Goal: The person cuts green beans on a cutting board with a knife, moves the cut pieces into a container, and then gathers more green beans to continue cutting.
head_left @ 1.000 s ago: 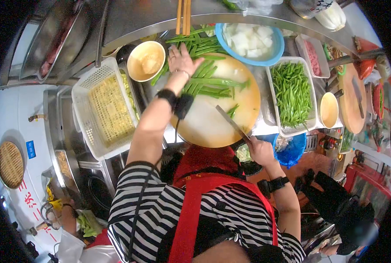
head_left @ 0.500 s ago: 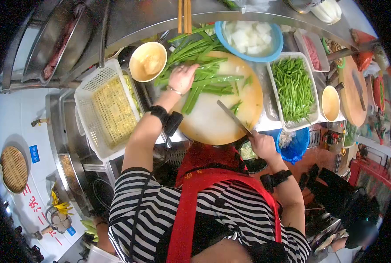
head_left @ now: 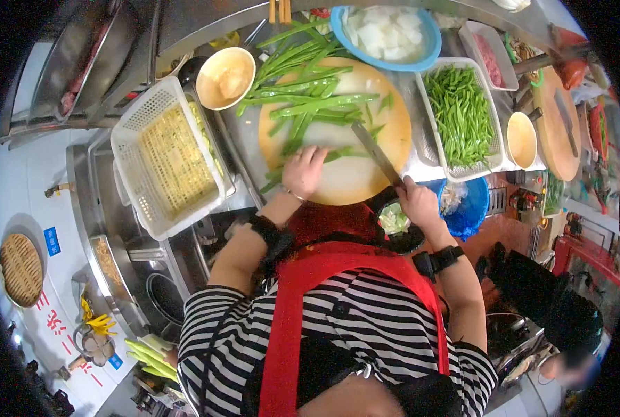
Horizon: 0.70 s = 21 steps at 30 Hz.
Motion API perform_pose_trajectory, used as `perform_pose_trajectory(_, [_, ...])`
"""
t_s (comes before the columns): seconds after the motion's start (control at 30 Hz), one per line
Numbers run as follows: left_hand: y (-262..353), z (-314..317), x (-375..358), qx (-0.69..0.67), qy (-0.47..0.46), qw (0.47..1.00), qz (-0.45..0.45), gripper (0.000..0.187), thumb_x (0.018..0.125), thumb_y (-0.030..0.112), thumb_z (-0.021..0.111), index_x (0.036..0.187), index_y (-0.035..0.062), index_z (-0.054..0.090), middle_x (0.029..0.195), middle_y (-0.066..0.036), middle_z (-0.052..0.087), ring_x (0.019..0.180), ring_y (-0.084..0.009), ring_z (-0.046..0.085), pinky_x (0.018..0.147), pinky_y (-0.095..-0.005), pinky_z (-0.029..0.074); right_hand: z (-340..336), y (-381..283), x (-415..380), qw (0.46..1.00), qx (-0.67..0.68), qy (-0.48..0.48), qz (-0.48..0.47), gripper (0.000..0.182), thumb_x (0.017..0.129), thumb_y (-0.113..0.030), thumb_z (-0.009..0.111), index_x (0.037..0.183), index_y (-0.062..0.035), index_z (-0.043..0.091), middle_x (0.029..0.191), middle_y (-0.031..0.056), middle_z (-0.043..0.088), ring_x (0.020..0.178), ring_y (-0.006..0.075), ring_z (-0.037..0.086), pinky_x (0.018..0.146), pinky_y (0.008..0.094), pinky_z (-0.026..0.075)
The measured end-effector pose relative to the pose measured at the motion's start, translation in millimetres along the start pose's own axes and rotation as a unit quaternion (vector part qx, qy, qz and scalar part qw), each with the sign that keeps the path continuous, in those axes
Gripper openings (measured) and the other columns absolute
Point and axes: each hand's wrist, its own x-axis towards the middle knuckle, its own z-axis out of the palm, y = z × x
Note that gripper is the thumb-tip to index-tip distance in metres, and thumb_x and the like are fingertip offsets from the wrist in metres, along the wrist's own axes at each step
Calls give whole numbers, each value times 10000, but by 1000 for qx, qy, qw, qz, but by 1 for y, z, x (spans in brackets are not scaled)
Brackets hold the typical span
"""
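Note:
My right hand [head_left: 420,201] grips the handle of a kitchen knife [head_left: 378,154]. Its blade slants up and left over the right part of a round cutting board [head_left: 386,177]. Near the board's front left, my left hand [head_left: 305,172] has its fingers pressed together over a few long flat green beans, whose ends stick out on both sides. More flat green beans [head_left: 317,108] lie crossed on the board behind it, and a heap [head_left: 289,59] extends past the back left edge. Small green pieces lie near the blade tip.
To the right stands a white basket of sliced green beans [head_left: 459,115]. A blue bowl of white chunks [head_left: 386,35] is behind the board. On the left are a paper bowl [head_left: 225,78] and a white perforated basket [head_left: 133,132]. A blue-lined bin [head_left: 470,215] sits below right.
My left hand has moved from the heap at the back down to the board's front left, with several green beans now under it. The knife stays in my right hand; the view has tilted slightly.

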Motion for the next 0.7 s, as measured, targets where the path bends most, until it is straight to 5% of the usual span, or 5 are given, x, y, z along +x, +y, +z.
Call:
perform_pose_trajectory(0.07, [-6,19,-10,14,77,995,59,337,704,74,552,1037,114,586,1016,-39,553,889,-253,542,758,-373,452,-2,-4,2,1000,5,-9,12,282,815,-257,538,1012,-57,513,632,218,589,599,387,595,544,481,476])
perform_pose_trajectory(0.2, [3,-10,-9,16,122,992,33,368,692,53,539,1051,115,590,959,-37,547,899,-250,518,768,-374,443,0,-1,2,1000,7,8,-5,249,819,-249,534,964,-49,508,650,227,590,619,398,593,553,489,476])
perform_pose_trajectory(0.47, [12,21,10,1,-12,993,113,422,718,214,636,1131,214,552,869,-10,510,856,-212,513,754,-357,438,1,0,5,1000,7,4,-11,247,823,-253,529,959,-49,501,654,233,586,634,408,591,571,494,479])
perform_pose_trajectory(0.7, [-18,14,-13,-14,55,993,103,321,697,248,667,1007,191,610,953,0,547,885,-215,535,761,-358,452,-2,9,-1,998,-14,-6,-57,299,825,-265,528,1048,-67,502,645,223,590,616,397,594,557,489,480])
